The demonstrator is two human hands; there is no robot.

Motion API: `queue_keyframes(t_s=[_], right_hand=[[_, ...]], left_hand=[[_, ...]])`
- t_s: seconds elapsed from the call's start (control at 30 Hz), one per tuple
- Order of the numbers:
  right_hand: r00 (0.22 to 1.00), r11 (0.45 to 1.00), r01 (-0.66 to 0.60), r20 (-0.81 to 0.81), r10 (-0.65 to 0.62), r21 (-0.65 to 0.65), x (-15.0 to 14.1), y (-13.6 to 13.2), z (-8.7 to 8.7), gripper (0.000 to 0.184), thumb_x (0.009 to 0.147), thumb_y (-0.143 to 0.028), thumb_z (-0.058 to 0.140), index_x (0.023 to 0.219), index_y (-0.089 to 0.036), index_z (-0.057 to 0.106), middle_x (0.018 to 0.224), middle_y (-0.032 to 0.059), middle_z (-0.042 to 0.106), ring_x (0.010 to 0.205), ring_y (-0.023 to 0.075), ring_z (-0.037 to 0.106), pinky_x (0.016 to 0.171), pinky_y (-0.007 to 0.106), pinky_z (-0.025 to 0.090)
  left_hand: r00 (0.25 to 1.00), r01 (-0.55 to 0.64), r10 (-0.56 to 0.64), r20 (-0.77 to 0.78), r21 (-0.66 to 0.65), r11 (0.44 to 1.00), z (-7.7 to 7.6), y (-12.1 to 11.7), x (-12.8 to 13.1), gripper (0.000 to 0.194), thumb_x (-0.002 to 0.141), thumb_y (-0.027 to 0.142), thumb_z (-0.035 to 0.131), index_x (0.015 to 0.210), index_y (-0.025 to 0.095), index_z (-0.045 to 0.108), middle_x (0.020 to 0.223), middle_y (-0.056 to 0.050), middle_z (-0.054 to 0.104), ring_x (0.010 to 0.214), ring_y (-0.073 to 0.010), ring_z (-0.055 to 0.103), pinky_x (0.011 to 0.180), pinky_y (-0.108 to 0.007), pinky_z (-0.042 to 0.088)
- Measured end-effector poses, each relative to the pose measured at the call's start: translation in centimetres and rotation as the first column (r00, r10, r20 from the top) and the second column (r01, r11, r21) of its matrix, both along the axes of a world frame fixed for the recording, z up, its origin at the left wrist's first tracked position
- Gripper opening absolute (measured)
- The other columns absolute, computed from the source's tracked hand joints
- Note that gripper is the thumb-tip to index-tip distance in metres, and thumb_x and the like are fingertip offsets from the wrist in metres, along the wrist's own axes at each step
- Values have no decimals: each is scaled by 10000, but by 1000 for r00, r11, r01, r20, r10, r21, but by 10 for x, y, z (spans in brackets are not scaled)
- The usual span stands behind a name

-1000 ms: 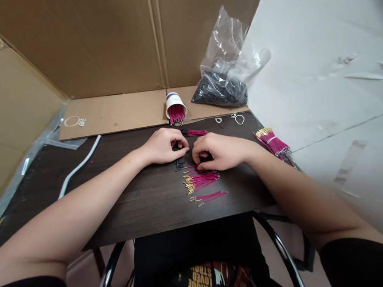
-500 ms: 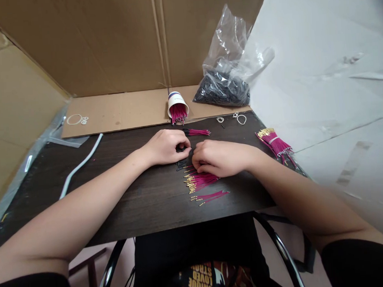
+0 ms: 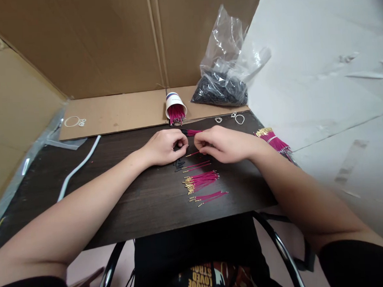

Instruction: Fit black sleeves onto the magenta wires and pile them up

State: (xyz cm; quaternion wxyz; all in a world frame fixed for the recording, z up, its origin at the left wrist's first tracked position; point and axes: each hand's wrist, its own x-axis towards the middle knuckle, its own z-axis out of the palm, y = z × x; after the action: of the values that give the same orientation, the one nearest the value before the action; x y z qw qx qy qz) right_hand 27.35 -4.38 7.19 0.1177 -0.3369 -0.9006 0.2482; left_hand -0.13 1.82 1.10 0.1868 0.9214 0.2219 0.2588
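Observation:
My right hand (image 3: 227,144) pinches a thin magenta wire (image 3: 193,153), its gold tip pointing left towards my other hand. Thumb and forefinger of my left hand (image 3: 164,147) are pressed together; whatever they hold is too small to make out. Several small black sleeves (image 3: 179,164) lie on the table just below those fingers. Loose magenta wires with gold ends (image 3: 205,178) are spread in groups nearer the table's front edge. Behind my hands lies a bunch of wires with black ends (image 3: 191,132), partly hidden by my right hand.
At the back, a paper cup (image 3: 175,102) lies tipped, full of magenta wires. A clear bag (image 3: 220,87) of black pieces stands beside it. A banded wire bundle (image 3: 275,140) rests at the right edge. Rubber bands (image 3: 240,119) and a pale tube (image 3: 78,170) lie around.
My right hand has moved up and away from the loose wires, now with one wire in its fingers. My left hand stays in nearly the same place.

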Motion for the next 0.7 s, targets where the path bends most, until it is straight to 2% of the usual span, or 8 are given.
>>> queue_keyframes(t_s=[0.1,0.2,0.27,0.4,0.7], right_hand=[[997,1000,10,-77,-12,-24,8,9,-2,158,995,-60,630,1060,-166,727,950,32,770,791,157,632,792,304,454],[993,997,72,-96,-74,-26,13,16,-7,267,974,-75,667,1176,-148,825,981,61,831,815,173,705,827,316,509],[991,993,116,-75,-115,14,15,20,-11,249,967,-100,691,1131,-148,872,998,80,852,802,177,715,830,327,525],[988,985,149,-54,-144,87,16,22,-16,217,918,-99,698,979,-151,899,930,73,846,707,158,658,742,327,495],[992,989,112,-66,-106,96,14,24,-22,230,883,-88,668,928,-166,880,880,47,822,675,140,621,730,325,479]], left_hand=[[998,-12,14,59,-34,999,0,0,0,108,972,238,710,910,175,773,816,-30,724,685,-140,588,691,-301,466],[994,-21,29,108,-76,997,0,0,0,78,934,220,732,902,172,785,767,-16,695,654,-132,579,663,-289,469],[993,-19,28,114,-86,996,0,0,-1,62,908,221,751,896,172,789,762,-12,688,650,-131,577,656,-289,469],[997,-5,12,83,-79,997,0,1,-1,73,888,246,780,901,175,792,815,-25,715,687,-142,593,676,-302,479],[997,-3,10,79,-77,997,-2,2,-1,65,892,232,759,882,181,798,805,-20,723,663,-135,583,660,-304,471]])
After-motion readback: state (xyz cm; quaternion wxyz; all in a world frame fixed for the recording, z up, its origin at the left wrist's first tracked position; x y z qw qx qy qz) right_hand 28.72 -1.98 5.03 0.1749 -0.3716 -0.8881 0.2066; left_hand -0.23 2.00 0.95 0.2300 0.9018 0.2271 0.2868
